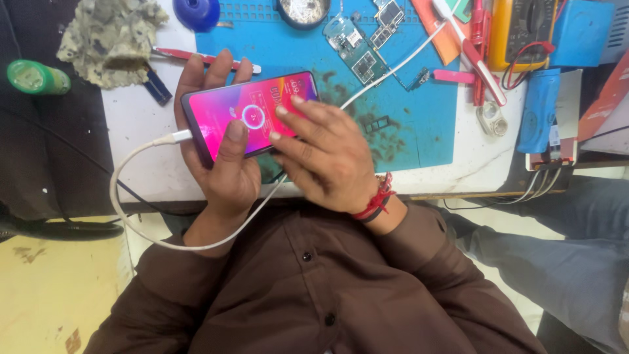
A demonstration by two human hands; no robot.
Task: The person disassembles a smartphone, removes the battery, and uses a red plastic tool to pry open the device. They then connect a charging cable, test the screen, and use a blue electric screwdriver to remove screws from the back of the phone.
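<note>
You wear a dark brown button-up shirt [308, 288] with long sleeves reaching both wrists and small dark buttons [306, 256] down its front. A red thread band [379, 196] wraps your right wrist, with a darker band just beside it. Both hands are bare.

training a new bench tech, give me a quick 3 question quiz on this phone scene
1. True or false: the phone screen is lit.
2. Which hand grips the phone from underneath? A) left hand B) right hand
3. What is plugged into the phone's end nearest the left edge of the view?

Key:
1. True; it glows pink.
2. A; the left hand's thumb rests on the screen, while the right hand's fingers touch the glass from above.
3. A white cable, looping down over the brown shirt and back up across the blue mat.
</note>
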